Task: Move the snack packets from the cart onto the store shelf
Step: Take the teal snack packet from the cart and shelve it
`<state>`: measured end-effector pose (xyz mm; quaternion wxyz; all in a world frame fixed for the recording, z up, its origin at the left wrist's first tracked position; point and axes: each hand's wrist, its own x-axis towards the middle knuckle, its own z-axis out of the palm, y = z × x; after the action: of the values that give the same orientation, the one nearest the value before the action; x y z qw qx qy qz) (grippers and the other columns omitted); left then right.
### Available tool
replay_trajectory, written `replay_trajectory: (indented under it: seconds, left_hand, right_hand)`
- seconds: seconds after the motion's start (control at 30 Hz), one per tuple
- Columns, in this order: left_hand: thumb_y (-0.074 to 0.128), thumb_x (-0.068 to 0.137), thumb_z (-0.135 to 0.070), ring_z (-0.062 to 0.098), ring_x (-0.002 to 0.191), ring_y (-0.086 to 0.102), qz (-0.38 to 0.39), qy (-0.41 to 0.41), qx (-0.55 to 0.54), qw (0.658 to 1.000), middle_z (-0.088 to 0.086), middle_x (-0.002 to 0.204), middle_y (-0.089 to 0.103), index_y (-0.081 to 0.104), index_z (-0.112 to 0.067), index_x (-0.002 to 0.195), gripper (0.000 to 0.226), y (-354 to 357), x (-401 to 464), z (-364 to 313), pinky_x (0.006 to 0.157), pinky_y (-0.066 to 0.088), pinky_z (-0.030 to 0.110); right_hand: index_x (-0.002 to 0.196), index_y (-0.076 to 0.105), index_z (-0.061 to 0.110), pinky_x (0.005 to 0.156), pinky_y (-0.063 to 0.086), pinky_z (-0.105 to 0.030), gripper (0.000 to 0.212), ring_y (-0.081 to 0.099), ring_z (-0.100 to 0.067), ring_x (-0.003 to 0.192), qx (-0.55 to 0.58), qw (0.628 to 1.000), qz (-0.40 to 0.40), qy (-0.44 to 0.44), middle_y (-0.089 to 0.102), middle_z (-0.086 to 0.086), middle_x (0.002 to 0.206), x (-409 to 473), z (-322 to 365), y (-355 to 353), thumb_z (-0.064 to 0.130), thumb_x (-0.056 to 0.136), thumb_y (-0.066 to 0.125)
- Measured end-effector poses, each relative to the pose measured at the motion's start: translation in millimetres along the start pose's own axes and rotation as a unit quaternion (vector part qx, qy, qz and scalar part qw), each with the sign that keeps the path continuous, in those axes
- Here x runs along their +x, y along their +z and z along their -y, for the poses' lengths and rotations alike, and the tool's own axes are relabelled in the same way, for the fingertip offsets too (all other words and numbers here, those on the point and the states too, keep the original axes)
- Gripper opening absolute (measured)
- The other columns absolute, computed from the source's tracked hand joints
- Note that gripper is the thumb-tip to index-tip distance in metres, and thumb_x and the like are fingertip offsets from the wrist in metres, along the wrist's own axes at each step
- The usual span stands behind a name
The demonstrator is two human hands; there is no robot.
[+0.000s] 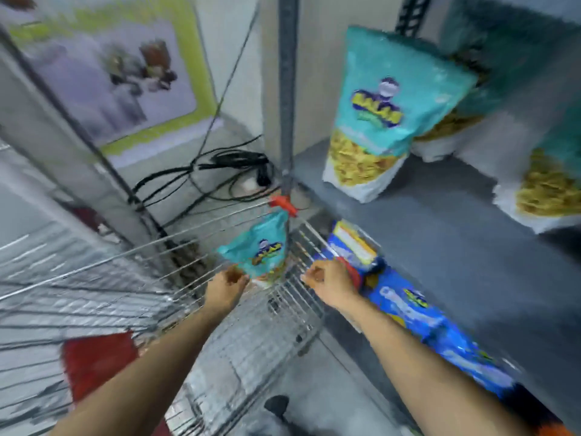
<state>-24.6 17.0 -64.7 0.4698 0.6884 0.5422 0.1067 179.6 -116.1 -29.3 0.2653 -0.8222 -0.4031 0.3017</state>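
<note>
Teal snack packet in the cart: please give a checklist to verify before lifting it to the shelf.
1. Left hand pinches the teal packet at its lower edge: ok.
2. Right hand free to help: cannot tell, blurred, near the cart wire.
3. Bare space on the grey shelf: ok.
4. Shelf packets stand upright: ok.
5. Metal post stands between cart and shelf: not ok.

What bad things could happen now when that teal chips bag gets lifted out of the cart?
1. The left hand seems to pinch only the bottom corner of the teal packet, so that thin grip might slip and drop it back into the cart.
2. Lifting it, the packet could catch on the cart's wires or the red clip just above.
3. On the shelf, it might bump the standing packet over.
</note>
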Motion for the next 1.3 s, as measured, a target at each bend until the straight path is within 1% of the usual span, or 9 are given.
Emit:
replay_trajectory:
  seconds: [0.2,0.3,0.37,0.53,0.67,0.8,0.97,1.1,1.3]
  left_hand:
    - [0.082,0.074,-0.025,0.021,0.11,0.061,0.02,-0.065,-0.103,0.992,0.001,0.119,0.059,0.041,-0.011,0.134,0.074,12.5,50.5,52.5,0.097,0.05,0.032]
    - [0.078,0.078,-0.023,-0.011,0.095,0.054,0.038,-0.024,-0.173,0.984,-0.022,0.108,0.057,0.045,-0.02,0.12,0.054,39.0,72.6,57.2,0.071,0.042,-0.004]
    - [0.072,0.084,-0.029,-0.016,0.087,0.061,0.034,-0.01,-0.22,0.975,-0.03,0.094,0.068,0.055,-0.027,0.107,0.028,54.3,84.4,52.6,0.069,0.047,-0.001]
    - [0.052,0.097,-0.034,-0.013,0.082,0.066,-0.001,-0.003,-0.298,0.954,-0.024,0.089,0.072,0.063,-0.028,0.099,0.013,59.1,102.9,47.6,0.071,0.05,0.007]
    - [0.049,0.095,-0.045,-0.001,0.085,0.071,0.012,-0.006,-0.273,0.962,-0.018,0.088,0.075,0.065,-0.033,0.093,0.019,38.8,105.2,46.2,0.077,0.057,0.023]
    - [0.05,0.09,-0.056,0.021,0.092,0.073,0.034,0.022,-0.195,0.98,0.004,0.1,0.075,0.066,-0.028,0.091,0.032,5.2,97.8,33.6,0.085,0.058,0.044]
    - [0.05,0.087,-0.056,0.017,0.078,0.075,0.08,0.061,-0.166,0.981,-0.007,0.083,0.078,0.066,-0.024,0.09,0.036,-35.9,59.0,-6.5,0.06,0.058,0.025]
    - [0.051,0.08,-0.062,0.021,0.082,0.075,0.099,0.122,-0.15,0.976,0.002,0.09,0.078,0.069,-0.016,0.096,0.051,-63.5,11.9,-70.8,0.071,0.059,0.036]
    - [0.051,0.09,-0.045,0.015,0.09,0.074,0.182,0.239,-0.151,0.942,-0.004,0.099,0.078,0.07,-0.024,0.1,0.03,-65.7,-52.5,-185.9,0.076,0.06,0.03]
  right_hand:
    - [0.122,0.06,0.005,0.062,0.046,-0.008,0.059,0.06,-0.011,0.077,0.024,0.991,0.117,0.063,0.07,-0.004,0.095,103.8,-3.2,62.4,0.025,0.073,0.087]
    - [0.139,0.045,0.006,0.101,0.05,-0.032,0.079,0.063,-0.026,0.114,0.187,0.971,0.091,0.117,0.065,-0.013,0.128,142.7,-18.4,83.8,0.022,0.073,0.086]
    - [0.136,0.05,0.016,0.107,0.046,-0.049,0.069,0.059,-0.029,0.124,0.204,0.965,0.096,0.133,0.062,-0.009,0.136,154.8,-27.7,96.4,0.032,0.077,0.082]
    - [0.115,0.064,0.021,0.069,0.05,-0.016,0.037,0.067,-0.011,0.091,0.221,0.969,0.054,0.099,0.073,-0.003,0.114,162.4,-31.2,114.4,0.037,0.084,0.075]
    - [0.12,0.067,0.019,0.095,0.056,-0.04,0.048,0.069,-0.021,0.107,0.218,0.971,0.084,0.055,0.074,-0.003,0.118,155.5,-23.9,110.9,0.041,0.079,0.078]
    - [0.103,0.07,0.03,0.092,0.057,-0.039,0.029,0.071,-0.019,0.104,0.23,0.968,0.099,0.03,0.076,0.0,0.113,138.9,-4.3,97.0,0.044,0.078,0.078]
    - [0.083,0.07,0.033,0.057,0.051,-0.006,0.012,0.071,0.009,0.073,0.272,0.959,0.074,0.011,0.075,0.026,0.075,90.6,31.9,60.8,0.043,0.081,0.076]
    - [0.081,0.073,0.033,0.061,0.053,-0.009,0.007,0.071,0.01,0.076,0.324,0.946,0.009,-0.026,0.076,0.029,0.078,33.5,63.1,8.2,0.039,0.081,0.076]
    - [0.08,0.073,0.034,0.059,0.048,-0.003,0.005,0.068,0.016,0.073,0.316,0.938,-0.122,-0.076,0.074,0.031,0.075,-58.1,78.3,-97.1,0.036,0.084,0.075]
